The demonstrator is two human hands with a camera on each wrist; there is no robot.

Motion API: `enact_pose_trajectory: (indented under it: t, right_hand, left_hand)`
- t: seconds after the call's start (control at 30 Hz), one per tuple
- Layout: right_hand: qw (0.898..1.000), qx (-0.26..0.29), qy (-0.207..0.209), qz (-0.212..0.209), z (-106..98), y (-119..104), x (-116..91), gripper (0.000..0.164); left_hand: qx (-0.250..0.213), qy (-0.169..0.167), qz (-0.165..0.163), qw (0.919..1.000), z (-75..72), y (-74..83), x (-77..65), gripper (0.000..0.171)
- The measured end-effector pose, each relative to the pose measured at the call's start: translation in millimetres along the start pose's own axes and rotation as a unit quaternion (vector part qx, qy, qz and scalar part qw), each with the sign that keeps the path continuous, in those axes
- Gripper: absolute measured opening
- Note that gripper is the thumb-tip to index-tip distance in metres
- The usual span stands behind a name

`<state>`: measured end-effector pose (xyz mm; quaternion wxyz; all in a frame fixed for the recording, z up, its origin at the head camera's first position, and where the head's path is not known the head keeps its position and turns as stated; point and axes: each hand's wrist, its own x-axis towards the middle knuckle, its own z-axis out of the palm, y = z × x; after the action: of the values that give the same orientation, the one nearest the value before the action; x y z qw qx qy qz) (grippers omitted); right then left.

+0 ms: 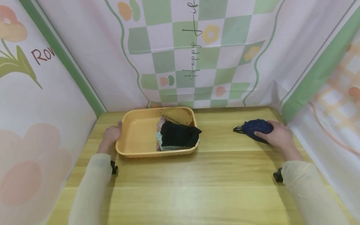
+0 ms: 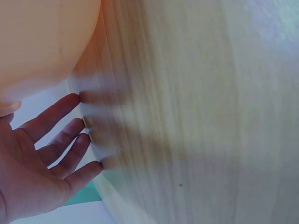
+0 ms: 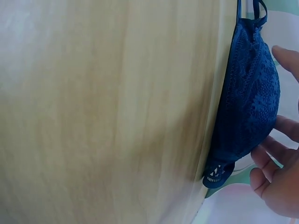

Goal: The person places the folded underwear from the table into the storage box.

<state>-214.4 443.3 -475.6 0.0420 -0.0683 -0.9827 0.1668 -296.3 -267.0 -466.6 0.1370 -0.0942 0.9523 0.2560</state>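
A dark blue lace bra (image 1: 254, 128), folded so one cup shows, lies on the right side of the table with its straps toward the left. My right hand (image 1: 278, 134) holds its right end, thumb on the near side and fingers on the far side; the right wrist view shows the fingertips at the lace cup (image 3: 254, 102). At the left rim of a yellow tray (image 1: 137, 136), my left hand (image 1: 112, 134) rests beside the wall. Its fingers (image 2: 56, 114) are extended and spread beneath the tray's side, tips at the wooden surface.
In the tray's right half lie a mustard-brown cup-shaped garment (image 1: 178, 115), a black folded cloth (image 1: 180, 134) and pale green fabric (image 1: 171, 148) under it. Patterned curtains (image 1: 180, 59) hang behind and on both sides of the wooden table (image 1: 191, 187).
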Motion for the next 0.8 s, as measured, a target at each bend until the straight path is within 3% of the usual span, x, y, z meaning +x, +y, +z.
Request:
enact_pose_trajectory:
  t: [0.43, 0.8]
  right_hand:
    - [0.998, -0.049, -0.045, 0.004, 6, 13, 6, 0.125]
    - [0.997, -0.045, -0.065, 0.022, 9, 16, 8, 0.124]
  left_hand:
    - [0.006, 0.013, 0.008, 0.9999, 2.6, -1.2, 1.7, 0.095]
    - [-0.007, 0.011, 0.003, 0.9999, 1.8, -1.5, -0.3, 0.096]
